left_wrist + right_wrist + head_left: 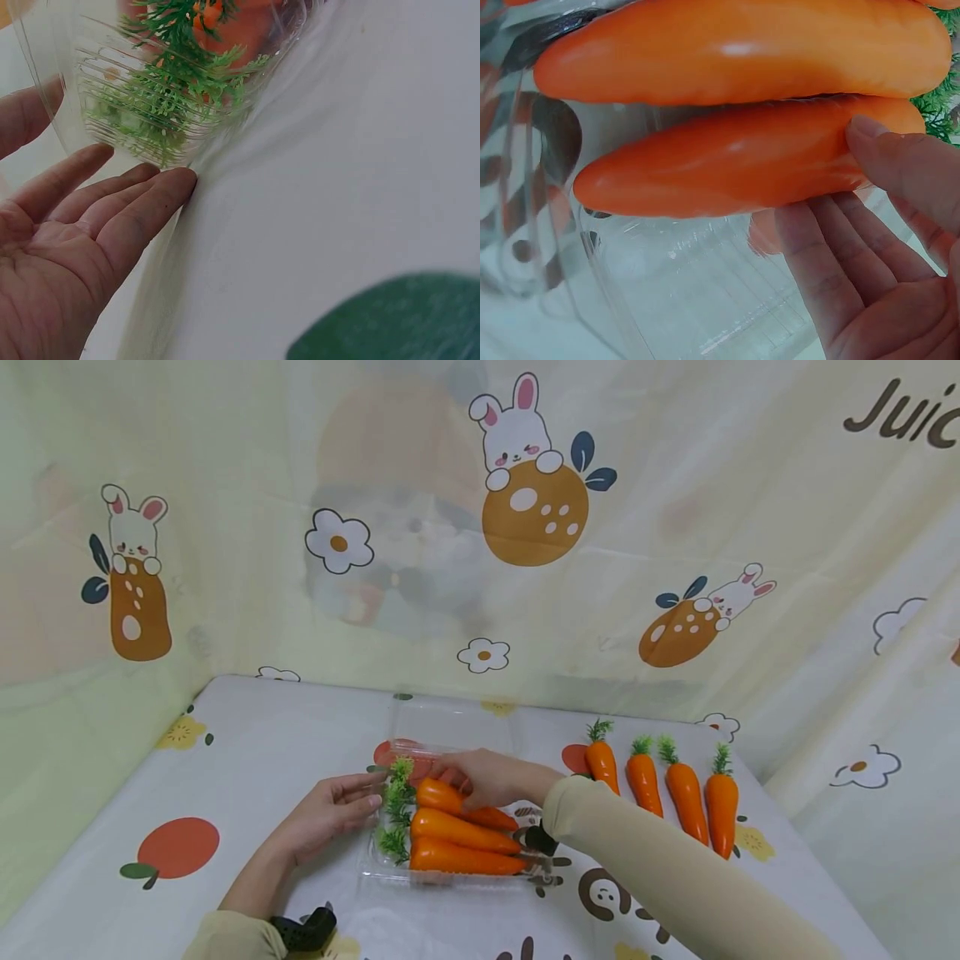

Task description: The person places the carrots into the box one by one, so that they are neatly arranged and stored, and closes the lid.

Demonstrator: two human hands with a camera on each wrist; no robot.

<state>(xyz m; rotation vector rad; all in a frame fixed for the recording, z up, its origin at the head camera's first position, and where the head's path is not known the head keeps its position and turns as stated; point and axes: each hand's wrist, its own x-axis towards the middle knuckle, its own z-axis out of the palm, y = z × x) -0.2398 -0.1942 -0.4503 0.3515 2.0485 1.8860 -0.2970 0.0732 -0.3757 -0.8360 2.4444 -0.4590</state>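
A clear plastic box (390, 870) with its lid (453, 722) folded back lies on the table, holding orange toy carrots side by side. My right hand (491, 779) pinches the farthest carrot (720, 165) near its thick end, thumb on top and fingers along its side. Next to it in the box lie a middle carrot (461, 832) and a near carrot (465, 857). Their green leafy tops (393, 839) point left. At the box's left end, my left hand (330, 814) has its fingers extended, fingertips right at the ribbed wall (142, 139).
Several more toy carrots (684, 797) lie in a row on the right of the table, leaves pointing away, partly behind my right sleeve (675, 860). A printed cloth covers the tabletop (285, 735). A curtain (247, 593) with rabbit prints hangs behind it.
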